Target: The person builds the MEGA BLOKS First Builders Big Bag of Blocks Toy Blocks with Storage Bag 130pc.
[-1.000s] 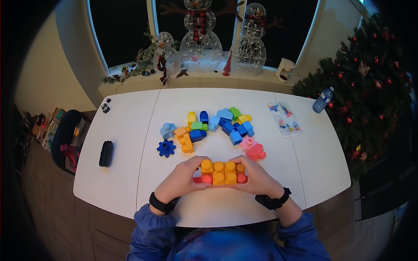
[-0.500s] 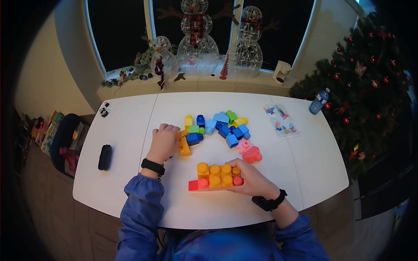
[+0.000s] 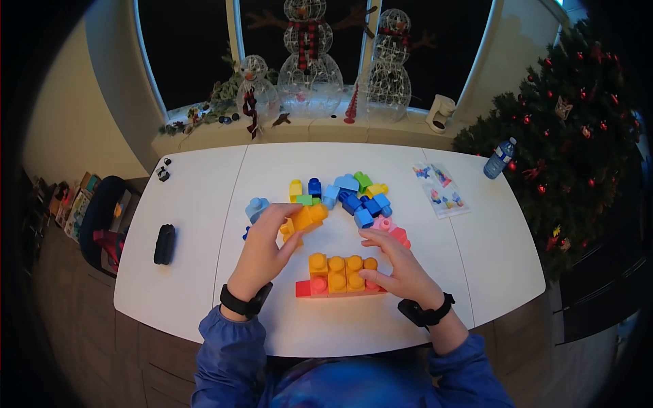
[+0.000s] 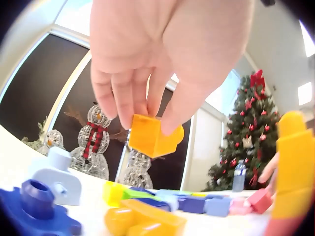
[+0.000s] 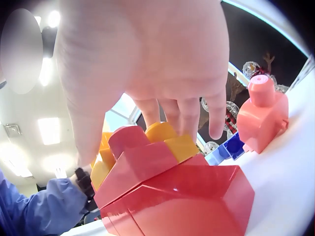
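Note:
My left hand point(image 3: 262, 248) pinches an orange building block point(image 3: 310, 216) between thumb and fingertips; in the left wrist view this block point(image 4: 151, 136) hangs above the table. In front of me stands a built piece point(image 3: 337, 277), with yellow-orange blocks stacked on a red and pink base. My right hand point(image 3: 407, 273) is spread at its right end, thumb beside the yellow studs and fingers extended. From the right wrist, the red end block point(image 5: 182, 201) shows below that hand. Another orange block point(image 4: 142, 219) lies on the table beneath my left hand.
Loose blue, green and yellow blocks point(image 3: 347, 200) lie farther back, with pink blocks point(image 3: 400, 236) to the right. A dark blue gear-shaped piece point(image 4: 37, 211) sits left. Around the table's edges are a black case point(image 3: 164, 244), a picture sheet point(image 3: 442, 190) and a water bottle point(image 3: 500, 158).
My left hand left the built piece, reached to the orange blocks at the back left, and came back toward the middle with one. My right hand loosened its grip on the built piece.

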Available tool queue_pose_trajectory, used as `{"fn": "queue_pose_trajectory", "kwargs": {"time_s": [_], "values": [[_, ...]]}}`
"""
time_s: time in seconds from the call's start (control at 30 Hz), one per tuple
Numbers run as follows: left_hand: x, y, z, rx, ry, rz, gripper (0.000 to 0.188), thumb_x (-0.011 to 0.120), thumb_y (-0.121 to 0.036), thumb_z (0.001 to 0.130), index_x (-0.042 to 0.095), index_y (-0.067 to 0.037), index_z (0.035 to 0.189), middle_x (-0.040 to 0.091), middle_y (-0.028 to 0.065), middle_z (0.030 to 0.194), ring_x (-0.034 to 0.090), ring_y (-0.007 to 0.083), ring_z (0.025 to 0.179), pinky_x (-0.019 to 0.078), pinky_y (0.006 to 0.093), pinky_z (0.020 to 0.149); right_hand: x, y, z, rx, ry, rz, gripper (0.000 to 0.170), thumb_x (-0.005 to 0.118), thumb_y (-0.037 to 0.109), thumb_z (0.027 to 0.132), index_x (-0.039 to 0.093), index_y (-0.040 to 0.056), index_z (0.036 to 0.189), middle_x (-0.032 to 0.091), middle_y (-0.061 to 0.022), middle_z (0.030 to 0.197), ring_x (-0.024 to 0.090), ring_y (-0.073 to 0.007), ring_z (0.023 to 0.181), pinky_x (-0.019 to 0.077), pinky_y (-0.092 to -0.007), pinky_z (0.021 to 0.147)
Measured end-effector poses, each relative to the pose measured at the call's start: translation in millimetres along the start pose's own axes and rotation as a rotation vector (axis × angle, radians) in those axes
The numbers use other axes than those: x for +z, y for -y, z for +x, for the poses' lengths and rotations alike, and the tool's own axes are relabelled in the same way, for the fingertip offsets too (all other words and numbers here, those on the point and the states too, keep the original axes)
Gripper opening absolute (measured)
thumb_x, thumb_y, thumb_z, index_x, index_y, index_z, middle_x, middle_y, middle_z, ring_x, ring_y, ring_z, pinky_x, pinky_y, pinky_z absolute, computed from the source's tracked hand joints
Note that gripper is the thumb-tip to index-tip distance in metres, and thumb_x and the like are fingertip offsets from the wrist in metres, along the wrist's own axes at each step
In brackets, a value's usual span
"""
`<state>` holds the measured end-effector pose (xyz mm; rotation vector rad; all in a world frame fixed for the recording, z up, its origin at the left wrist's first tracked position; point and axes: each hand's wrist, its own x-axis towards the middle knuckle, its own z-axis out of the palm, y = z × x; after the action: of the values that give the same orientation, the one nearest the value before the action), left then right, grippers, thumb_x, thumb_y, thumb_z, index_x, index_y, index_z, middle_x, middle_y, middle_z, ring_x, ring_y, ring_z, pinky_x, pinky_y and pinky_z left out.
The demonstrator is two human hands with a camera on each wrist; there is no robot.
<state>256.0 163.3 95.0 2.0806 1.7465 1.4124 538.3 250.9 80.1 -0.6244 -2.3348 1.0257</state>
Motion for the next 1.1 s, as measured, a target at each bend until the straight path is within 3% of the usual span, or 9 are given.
{"fn": "queue_pose_trajectory", "kwargs": {"time_s": [0.23, 0.3, 0.4, 0.53, 0.63, 0.73, 1.1], "values": [[23, -28, -19, -0.031, 0.098, -0.313, 0.042, 0.077, -0.002, 0.089, 0.063, -0.002, 0.128, 0.069, 0.0113, 0.12, 0.071, 0.0272, 0.11, 0.0563, 0.0348, 0.097, 4, 20, 15, -0.088, -0.087, 0.093, 0.053, 0.074, 0.016, 0.097, 0.056, 0.0041, 0.145, 0.064, -0.0157, 0.14, 0.063, -0.0297, 0.129, 0.0488, -0.0384, 0.108], [24, -34, -19, -0.015, 0.124, -0.293, 0.041, 0.077, -0.003, 0.09, 0.064, -0.001, 0.128, 0.07, 0.0119, 0.121, 0.071, 0.0266, 0.111, 0.0561, 0.0354, 0.097, 5, 17, 17, -0.136, -0.092, 0.067, 0.047, 0.072, 0.015, 0.098, 0.059, 0.0038, 0.142, 0.066, -0.015, 0.139, 0.064, -0.0296, 0.127, 0.0495, -0.0377, 0.107], [21, -31, -19, -0.038, 0.094, -0.269, 0.041, 0.077, -0.006, 0.091, 0.064, -0.001, 0.129, 0.071, 0.0133, 0.123, 0.071, 0.0269, 0.111, 0.0558, 0.0362, 0.097, -1, 22, 13, -0.062, -0.084, 0.061, 0.042, 0.07, 0.011, 0.098, 0.062, 0.0044, 0.139, 0.068, -0.016, 0.135, 0.065, -0.032, 0.125, 0.051, -0.038, 0.104], [9, -11, -24, -0.124, 0.083, -0.155, 0.043, 0.08, -0.014, 0.09, 0.066, -0.001, 0.128, 0.072, 0.0153, 0.123, 0.071, 0.0296, 0.11, 0.0554, 0.0366, 0.097, -17, 12, 4, -0.073, -0.257, -0.041, 0.04, 0.069, 0.007, 0.096, 0.064, 0.0056, 0.136, 0.072, -0.018, 0.122, 0.068, -0.0365, 0.114, 0.053, -0.0407, 0.099], [7, -6, -31, -0.028, 0.266, -0.121, 0.047, 0.084, -0.019, 0.087, 0.066, -0.001, 0.127, 0.073, 0.0156, 0.121, 0.071, 0.0309, 0.109, 0.0555, 0.0364, 0.095, -26, 7, -4, -0.058, -0.187, -0.19, 0.039, 0.068, 0.006, 0.096, 0.064, 0.0059, 0.134, 0.072, -0.0177, 0.12, 0.068, -0.0369, 0.112, 0.0534, -0.0429, 0.098], [8, -13, -34, -0.127, 0.363, -0.16, 0.049, 0.086, -0.021, 0.085, 0.067, -0.002, 0.126, 0.073, 0.016, 0.12, 0.071, 0.0313, 0.107, 0.0558, 0.0367, 0.093, -21, 0, -8, -0.075, -0.062, -0.203, 0.037, 0.068, 0.005, 0.096, 0.065, 0.0057, 0.132, 0.072, -0.0176, 0.119, 0.067, -0.0377, 0.111, 0.0536, -0.0446, 0.097], [17, -2, -41, -0.155, 0.377, -0.176, 0.04, 0.081, -0.015, 0.089, 0.067, -0.001, 0.123, 0.073, 0.0177, 0.116, 0.072, 0.0334, 0.103, 0.0573, 0.0361, 0.093, -2, -11, -11, -0.017, -0.031, -0.075, 0.034, 0.067, 0.002, 0.096, 0.066, 0.0047, 0.13, 0.073, -0.0152, 0.121, 0.071, -0.0352, 0.108, 0.0578, -0.0404, 0.093]]}}
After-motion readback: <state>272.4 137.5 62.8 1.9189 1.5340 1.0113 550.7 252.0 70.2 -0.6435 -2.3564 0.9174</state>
